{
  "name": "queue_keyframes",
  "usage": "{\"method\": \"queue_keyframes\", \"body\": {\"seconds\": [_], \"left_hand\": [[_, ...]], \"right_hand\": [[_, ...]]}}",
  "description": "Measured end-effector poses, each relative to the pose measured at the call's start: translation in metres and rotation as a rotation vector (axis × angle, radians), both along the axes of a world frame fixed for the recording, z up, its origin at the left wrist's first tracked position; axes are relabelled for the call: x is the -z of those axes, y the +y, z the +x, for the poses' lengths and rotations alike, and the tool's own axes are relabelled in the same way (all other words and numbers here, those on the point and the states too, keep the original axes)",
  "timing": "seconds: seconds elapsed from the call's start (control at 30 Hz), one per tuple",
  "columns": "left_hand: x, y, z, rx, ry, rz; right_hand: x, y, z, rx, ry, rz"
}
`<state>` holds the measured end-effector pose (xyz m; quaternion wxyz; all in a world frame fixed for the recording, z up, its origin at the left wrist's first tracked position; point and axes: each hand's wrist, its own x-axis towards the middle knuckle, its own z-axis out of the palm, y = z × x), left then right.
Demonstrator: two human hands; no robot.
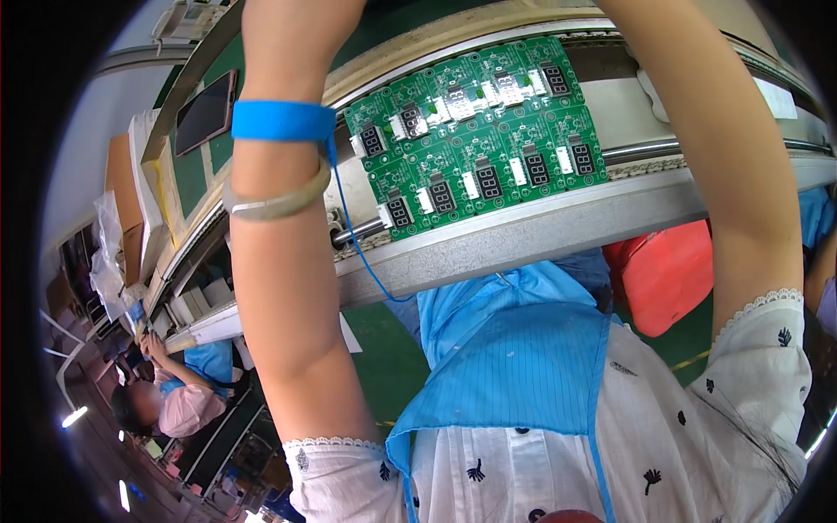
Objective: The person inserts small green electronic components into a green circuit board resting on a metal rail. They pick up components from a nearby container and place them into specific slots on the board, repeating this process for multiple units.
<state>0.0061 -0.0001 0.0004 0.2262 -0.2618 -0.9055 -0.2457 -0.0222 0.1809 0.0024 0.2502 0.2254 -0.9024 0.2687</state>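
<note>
My left arm reaches up past the left end of a green circuit board panel (pixel 484 131). Only the base of my left hand (pixel 301 35) shows at the top edge, with its fingers cut off. A blue wrist strap (pixel 283 120) with a thin blue cord and a pale bangle (pixel 279 199) circle that arm. The panel lies across the rails in two rows of small boards, each with a black digit display and a white connector. My right forearm (pixel 697 78) passes over the rails beyond the panel's right end; its hand lies outside the picture.
A metal rail (pixel 523 227) runs along the panel's near side. A dark phone (pixel 206 113) lies on the green surface at left. Beneath the rail at right is a red seat (pixel 663 275). Another person (pixel 179 401) in blue and pink works at far left.
</note>
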Motion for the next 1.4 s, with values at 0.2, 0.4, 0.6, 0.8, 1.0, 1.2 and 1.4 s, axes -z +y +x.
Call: {"method": "queue_keyframes", "body": {"seconds": [0.2,0.4,0.6,0.8,1.0,1.2,1.4], "left_hand": [[-0.004,0.018,-0.009,0.038,-0.033,-0.152],[0.005,0.016,-0.015,0.032,-0.025,-0.132],[-0.001,0.023,-0.01,0.01,-0.111,-0.129],[0.008,0.02,-0.014,0.007,-0.042,-0.067],[0.008,0.02,-0.011,0.016,-0.003,0.012],[0.003,0.022,-0.006,0.023,-0.063,0.111],[0.01,0.019,-0.02,0.067,-0.186,0.209]], "right_hand": [[0.001,0.04,0.072,-0.079,-0.223,-0.31],[0.015,0.075,0.12,0.048,-0.788,-0.721],[0.05,0.115,0.137,-0.048,-0.802,-0.535],[0.056,0.113,0.141,-0.049,-0.774,-0.518],[0.06,0.105,0.146,-0.092,-0.606,-0.342],[0.056,0.096,0.149,-0.086,-0.567,-0.243],[0.054,0.093,0.154,-0.059,-0.522,-0.186]]}}
